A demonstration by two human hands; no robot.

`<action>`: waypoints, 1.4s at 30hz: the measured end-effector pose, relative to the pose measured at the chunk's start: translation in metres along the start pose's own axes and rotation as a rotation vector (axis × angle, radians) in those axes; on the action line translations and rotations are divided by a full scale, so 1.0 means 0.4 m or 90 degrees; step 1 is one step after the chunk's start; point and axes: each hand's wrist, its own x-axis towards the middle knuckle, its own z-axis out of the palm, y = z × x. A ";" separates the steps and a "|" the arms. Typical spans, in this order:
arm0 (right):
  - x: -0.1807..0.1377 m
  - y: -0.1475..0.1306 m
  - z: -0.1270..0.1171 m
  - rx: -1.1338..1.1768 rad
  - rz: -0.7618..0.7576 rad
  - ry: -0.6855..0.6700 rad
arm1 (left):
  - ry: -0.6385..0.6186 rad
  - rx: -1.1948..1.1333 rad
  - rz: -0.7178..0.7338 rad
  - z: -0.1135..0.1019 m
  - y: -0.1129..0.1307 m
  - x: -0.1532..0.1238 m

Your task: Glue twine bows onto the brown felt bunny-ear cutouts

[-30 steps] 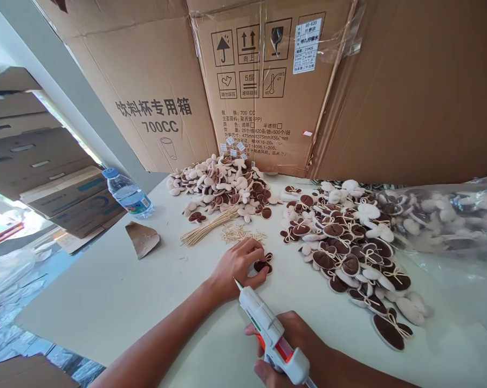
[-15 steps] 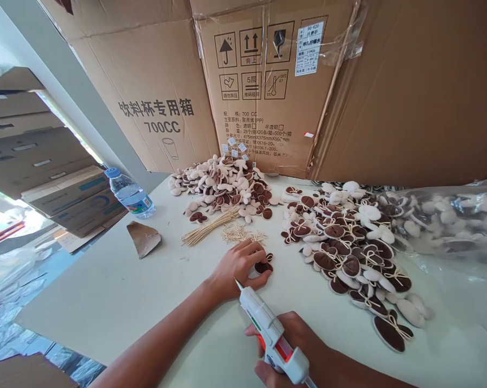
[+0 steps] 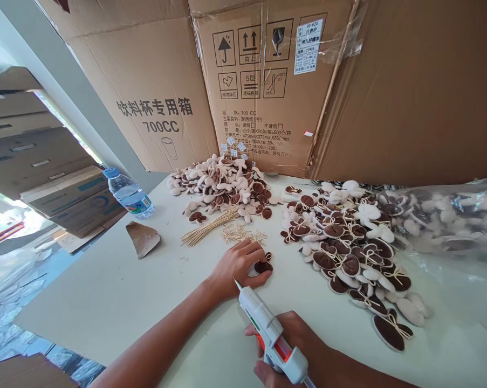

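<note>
My left hand [image 3: 237,267] rests on the white table [image 3: 105,291] with fingers curled around a small brown felt piece [image 3: 263,265], pressing it flat. My right hand [image 3: 297,347] grips a white glue gun [image 3: 267,326] whose nozzle points up and left toward my left hand. Just beyond the left hand lie a bundle of thin wooden sticks [image 3: 208,226] and a scatter of small twine bows [image 3: 243,233].
A pile of cream and brown felt pieces [image 3: 223,183] lies at the back; a larger pile with bows [image 3: 348,242] spreads at the right beside a clear plastic bag [image 3: 449,215] of more. A water bottle [image 3: 128,194] and cardboard scrap [image 3: 143,238] sit left. Large cardboard boxes [image 3: 267,81] stand behind.
</note>
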 end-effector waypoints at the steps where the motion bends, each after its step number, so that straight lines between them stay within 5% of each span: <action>1: -0.001 0.004 0.002 0.009 -0.007 -0.002 | -0.002 0.004 -0.001 0.001 -0.002 0.000; 42: -0.024 0.060 0.027 -0.035 -0.067 0.017 | 0.029 0.013 -0.015 0.017 -0.018 -0.008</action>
